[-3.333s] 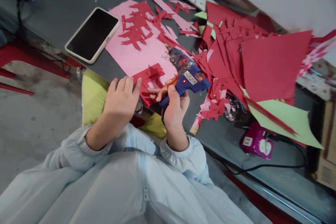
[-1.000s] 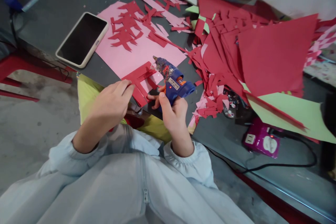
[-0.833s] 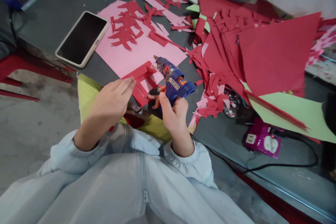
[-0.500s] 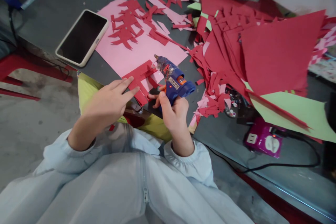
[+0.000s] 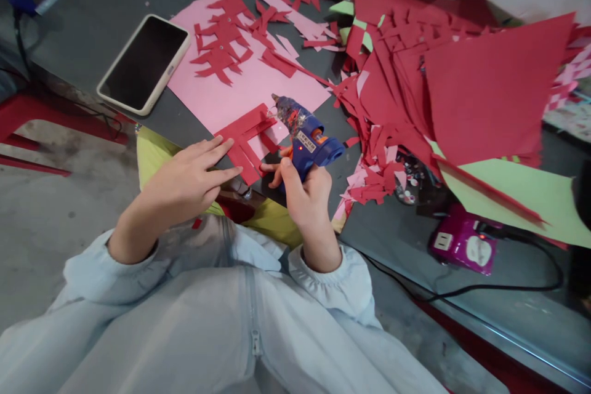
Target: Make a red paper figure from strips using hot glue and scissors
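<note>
My right hand (image 5: 307, 194) grips a blue hot glue gun (image 5: 305, 135), its nozzle pointing up and left and a red light lit on its body. Below the nozzle lies a red paper cutout of joined strips (image 5: 244, 141), partly over a pink paper sheet (image 5: 203, 95) at the table's near edge. My left hand (image 5: 198, 175) is open, its fingers stretched out with the tips at the cutout's left edge. Other red cut-paper shapes (image 5: 224, 40) rest on the pink sheet farther back.
A phone (image 5: 143, 64) lies left of the pink sheet. To the right are a heap of red paper sheets (image 5: 489, 92), paper scraps (image 5: 373, 181), green paper (image 5: 521, 188) and a purple power box (image 5: 464, 243) with a black cable. A red stool (image 5: 37, 120) stands at left.
My left hand has shifted slightly left and down, its fingers drawing back toward the cutout's edge. The right hand and the glue gun have hardly moved.
</note>
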Motion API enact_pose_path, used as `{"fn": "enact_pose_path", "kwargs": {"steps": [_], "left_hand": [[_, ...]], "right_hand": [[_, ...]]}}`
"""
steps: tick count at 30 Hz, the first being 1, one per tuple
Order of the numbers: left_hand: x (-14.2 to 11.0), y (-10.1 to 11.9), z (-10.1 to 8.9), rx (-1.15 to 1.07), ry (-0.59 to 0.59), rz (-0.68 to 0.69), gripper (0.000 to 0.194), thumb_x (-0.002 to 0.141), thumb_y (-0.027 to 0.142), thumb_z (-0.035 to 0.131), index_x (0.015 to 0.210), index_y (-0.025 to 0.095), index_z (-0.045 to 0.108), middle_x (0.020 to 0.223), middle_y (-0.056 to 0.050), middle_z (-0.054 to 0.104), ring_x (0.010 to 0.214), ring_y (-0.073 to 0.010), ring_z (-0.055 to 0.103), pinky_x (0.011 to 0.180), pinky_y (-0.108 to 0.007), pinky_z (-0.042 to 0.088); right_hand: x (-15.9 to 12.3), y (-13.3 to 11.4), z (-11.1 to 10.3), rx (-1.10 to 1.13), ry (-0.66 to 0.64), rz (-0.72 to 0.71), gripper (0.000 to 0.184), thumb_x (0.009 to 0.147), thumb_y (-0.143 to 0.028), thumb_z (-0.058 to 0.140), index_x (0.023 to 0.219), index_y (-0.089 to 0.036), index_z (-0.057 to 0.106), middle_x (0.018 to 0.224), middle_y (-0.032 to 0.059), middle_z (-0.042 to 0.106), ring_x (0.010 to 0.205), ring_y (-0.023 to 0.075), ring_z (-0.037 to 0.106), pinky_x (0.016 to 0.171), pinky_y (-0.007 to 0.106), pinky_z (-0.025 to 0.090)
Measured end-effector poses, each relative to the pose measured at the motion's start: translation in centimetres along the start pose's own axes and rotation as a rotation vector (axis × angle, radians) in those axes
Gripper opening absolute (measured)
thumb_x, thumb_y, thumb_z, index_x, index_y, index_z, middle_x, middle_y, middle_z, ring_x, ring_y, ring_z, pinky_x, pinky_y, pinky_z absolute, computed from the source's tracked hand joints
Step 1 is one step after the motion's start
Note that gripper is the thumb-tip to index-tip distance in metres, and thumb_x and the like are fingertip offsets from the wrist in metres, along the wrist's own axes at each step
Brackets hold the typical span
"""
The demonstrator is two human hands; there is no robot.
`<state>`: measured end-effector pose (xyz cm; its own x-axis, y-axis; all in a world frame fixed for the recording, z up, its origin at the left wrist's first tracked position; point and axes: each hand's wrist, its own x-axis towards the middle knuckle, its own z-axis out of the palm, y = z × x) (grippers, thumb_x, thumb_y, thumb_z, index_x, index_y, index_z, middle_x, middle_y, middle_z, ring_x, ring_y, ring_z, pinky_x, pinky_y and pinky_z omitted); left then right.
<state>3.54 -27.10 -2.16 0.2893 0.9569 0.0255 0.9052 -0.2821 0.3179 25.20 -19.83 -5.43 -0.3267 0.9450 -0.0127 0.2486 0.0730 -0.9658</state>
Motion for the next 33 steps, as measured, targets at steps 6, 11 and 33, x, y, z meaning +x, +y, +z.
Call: {"fn": "enact_pose_path", "kwargs": {"steps": [6,11,33], "left_hand": [[0.2,2.5,1.9,0.092,0.282,0.002,0.019,0.095,0.028,0.057,0.101,0.019,0.073,0.108,-0.009,0.073,0.104,-0.0236,0.066,0.094,-0.041,0.054],[0.8,4.0,2.6,0.206,0.398,0.029,0.017,0.095,0.026,0.059,0.087,0.017,0.071,0.09,-0.007,0.07,0.084,-0.02,0.061,0.078,-0.036,0.051],[-1.1,3.2,3.7,0.164,0.551,0.077,0.02,0.097,0.013,0.053,0.083,0.021,0.066,0.074,0.002,0.068,0.071,-0.0113,0.065,0.073,-0.026,0.056]], "right_hand": [[0.1,-0.2,-0.1,-0.009,0.002,-0.005,0.04,0.095,-0.057,0.051,0.096,-0.02,0.066,0.079,0.0049,0.077,0.06,0.0185,0.074,0.072,0.034,0.057],[0.0,-0.2,-0.1,0.006,0.002,-0.016,0.038,0.095,-0.055,0.052,0.097,-0.02,0.066,0.075,0.0033,0.076,0.06,0.0178,0.073,0.071,0.033,0.057],[2.7,-1.1,5.0,0.129,-0.058,0.026,0.036,0.094,-0.055,0.054,0.1,-0.022,0.063,0.07,-0.0006,0.071,0.077,0.0187,0.076,0.081,0.035,0.062]]}}
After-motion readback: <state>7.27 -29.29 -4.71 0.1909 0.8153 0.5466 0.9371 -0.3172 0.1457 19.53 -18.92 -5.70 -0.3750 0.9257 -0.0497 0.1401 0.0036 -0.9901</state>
